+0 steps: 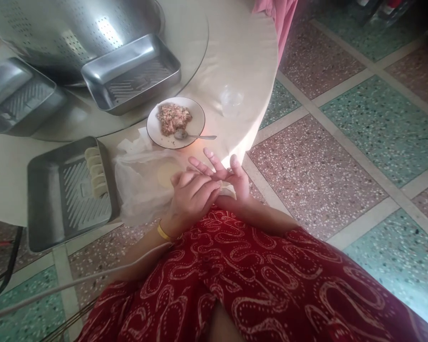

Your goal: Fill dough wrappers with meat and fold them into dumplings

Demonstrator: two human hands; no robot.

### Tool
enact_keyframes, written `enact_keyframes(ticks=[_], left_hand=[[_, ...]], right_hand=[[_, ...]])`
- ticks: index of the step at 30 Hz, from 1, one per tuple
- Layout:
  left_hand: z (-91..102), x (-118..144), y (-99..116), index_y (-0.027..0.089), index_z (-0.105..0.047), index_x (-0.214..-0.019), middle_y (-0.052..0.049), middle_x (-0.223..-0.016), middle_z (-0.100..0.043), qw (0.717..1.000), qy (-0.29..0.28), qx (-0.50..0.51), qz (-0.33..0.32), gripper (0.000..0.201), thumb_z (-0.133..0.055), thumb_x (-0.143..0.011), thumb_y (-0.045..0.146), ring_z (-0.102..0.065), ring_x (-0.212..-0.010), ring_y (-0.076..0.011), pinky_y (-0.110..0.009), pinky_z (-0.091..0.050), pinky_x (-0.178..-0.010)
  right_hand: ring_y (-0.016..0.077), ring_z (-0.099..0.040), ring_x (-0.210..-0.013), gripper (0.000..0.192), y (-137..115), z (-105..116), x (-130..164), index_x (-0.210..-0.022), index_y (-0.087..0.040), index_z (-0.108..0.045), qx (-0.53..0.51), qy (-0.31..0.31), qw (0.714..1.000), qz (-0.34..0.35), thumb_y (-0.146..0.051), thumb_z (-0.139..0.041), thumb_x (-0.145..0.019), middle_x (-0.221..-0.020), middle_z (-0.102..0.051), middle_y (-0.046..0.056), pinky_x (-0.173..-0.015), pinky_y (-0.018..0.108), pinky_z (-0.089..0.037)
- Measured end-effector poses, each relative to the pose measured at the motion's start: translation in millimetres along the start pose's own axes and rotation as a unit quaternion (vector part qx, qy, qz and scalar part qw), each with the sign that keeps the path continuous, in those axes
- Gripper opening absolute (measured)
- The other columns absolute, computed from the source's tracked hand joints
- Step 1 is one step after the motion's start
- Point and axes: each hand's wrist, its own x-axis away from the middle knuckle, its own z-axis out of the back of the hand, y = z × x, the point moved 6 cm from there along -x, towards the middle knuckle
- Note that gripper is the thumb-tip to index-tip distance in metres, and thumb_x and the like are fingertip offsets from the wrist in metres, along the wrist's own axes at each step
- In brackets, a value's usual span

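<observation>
Fabric in dark red with pale looping lines [253, 275] covers the person's body nearest the camera, and one thin whitish cord [92, 278] crosses by the left forearm. Both hands meet above it, at the table's edge. The left hand [194, 194], with one yellow band [163, 232] at its wrist, is curled with bent fingers over the right hand [235, 180], whose fingers are spread. Between them shows one small pale piece of dough [228, 191], mostly covered by the hands; whether the left fingers pinch it I cannot tell.

Just left of the hands lies one crumpled, clear plastic bag [135, 194], with one round, yellowish wrapper [167, 175] showing at its hand-side end. Beside the bag, one grey rectangular metal tray [41, 199] holds a row of what look like five pale folded dumplings [97, 173], overlapping. Past the hands, one dark-rimmed white plate [196, 111] bears one mound of pinkish minced filling [173, 118] and one metal spoon [199, 137]. One clear cup [231, 99] stands near it. Farther off, two more metal trays [139, 80] sit before one large perforated steel vessel [74, 28].
</observation>
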Motion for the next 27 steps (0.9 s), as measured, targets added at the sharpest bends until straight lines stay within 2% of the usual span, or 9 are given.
enact_keyframes(ticks=[5, 8, 10, 13, 16, 19, 27], left_hand=[[4.4, -4.2, 2.2, 0.019, -0.063, -0.099, -0.002, -0.087, -0.073, 0.999, 0.012, -0.027, 0.013, 0.011, -0.063, -0.092, 0.028, -0.059, -0.075, -0.0157, -0.034, -0.041, -0.072], [5.0, -1.8, -1.3, 0.020, -0.062, -0.094, -0.001, -0.082, -0.072, 0.999, 0.009, -0.031, 0.042, 0.005, -0.063, -0.091, 0.024, -0.057, -0.072, -0.0155, -0.034, -0.040, -0.072], [4.0, 0.9, -3.0, 0.021, -0.062, -0.090, 0.000, -0.079, -0.071, 0.998, 0.005, -0.022, 0.063, 0.001, -0.062, -0.091, 0.021, -0.057, -0.073, -0.0159, -0.034, -0.040, -0.072], [3.3, 4.4, -4.0, 0.021, -0.061, -0.084, 0.001, -0.075, -0.070, 0.996, 0.004, -0.013, 0.091, 0.006, -0.062, -0.090, 0.020, -0.056, -0.072, -0.0161, -0.035, -0.039, -0.073], [5.0, 6.9, -3.8, 0.021, -0.064, -0.088, 0.001, -0.077, -0.071, 0.994, 0.015, -0.008, 0.107, 0.002, -0.063, -0.089, 0.021, -0.056, -0.073, -0.0161, -0.035, -0.039, -0.074], [7.4, 11.0, -5.6, 0.021, -0.067, -0.094, -0.001, -0.080, -0.073, 0.992, 0.028, -0.021, 0.125, 0.007, -0.065, -0.088, 0.025, -0.057, -0.074, -0.0175, -0.037, -0.039, -0.075], [5.1, 20.9, -10.8, 0.021, -0.064, -0.082, 0.000, -0.076, -0.071, 0.988, -0.018, -0.015, 0.156, 0.009, -0.061, -0.090, 0.025, -0.055, -0.073, -0.0173, -0.037, -0.038, -0.074]], right_hand=[[0.0221, -0.056, -0.125, 0.054, -8.0, -3.9, 1.8, -0.123, -0.035, -0.057, 0.028, 0.006, 0.998, 0.048, -0.070, -0.037, -0.087, -0.124, -0.067, 0.002, -0.103, 0.050, -0.048], [0.0239, -0.056, -0.126, 0.054, -9.9, -4.9, 1.2, -0.125, -0.037, -0.056, 0.035, 0.009, 0.998, 0.057, -0.071, -0.037, -0.087, -0.122, -0.068, 0.002, -0.102, 0.053, -0.047], [0.0239, -0.057, -0.125, 0.055, -9.6, -5.9, 0.3, -0.125, -0.036, -0.056, 0.035, -0.004, 0.997, 0.064, -0.071, -0.037, -0.087, -0.122, -0.069, 0.001, -0.104, 0.053, -0.046], [0.0236, -0.058, -0.124, 0.056, -8.7, -6.2, -0.3, -0.126, -0.036, -0.056, 0.035, -0.012, 0.997, 0.071, -0.071, -0.036, -0.087, -0.122, -0.069, 0.001, -0.107, 0.054, -0.043], [0.0233, -0.057, -0.125, 0.056, -10.4, -5.0, 0.4, -0.127, -0.037, -0.054, 0.047, 0.016, 0.996, 0.074, -0.070, -0.036, -0.087, -0.124, -0.068, 0.002, -0.106, 0.054, -0.044], [0.0219, -0.056, -0.126, 0.054, -14.1, -6.6, 1.4, -0.128, -0.039, -0.053, 0.074, 0.036, 0.993, 0.080, -0.069, -0.033, -0.088, -0.126, -0.066, 0.001, -0.105, 0.052, -0.045], [0.0216, -0.054, -0.128, 0.064, -12.7, -8.0, -2.3, -0.141, -0.038, -0.041, 0.110, 0.050, 0.990, 0.077, -0.069, -0.020, -0.089, -0.135, -0.059, 0.002, -0.103, 0.049, -0.045]])
